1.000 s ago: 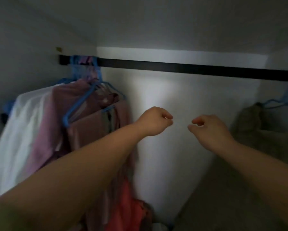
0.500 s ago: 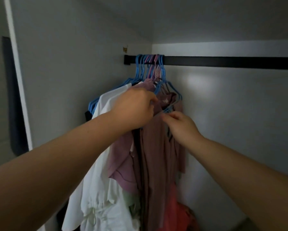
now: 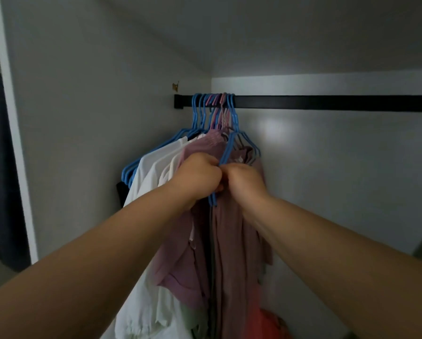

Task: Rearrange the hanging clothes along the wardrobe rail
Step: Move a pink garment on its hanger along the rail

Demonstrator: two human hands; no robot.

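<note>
Left hand and right hand, knuckle to knuckle, both clenched on a blue hanger among clothes bunched at the far left of the rail. Mid-step, apparently: separating one garment. Next, likely a lift or slide right along the bare rail.

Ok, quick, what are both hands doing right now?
Left hand: fingers curled, gripping the clothes at the blue hanger.
Right hand: fingers curled at the same hanger; exactly what it grips cannot be told.
</note>
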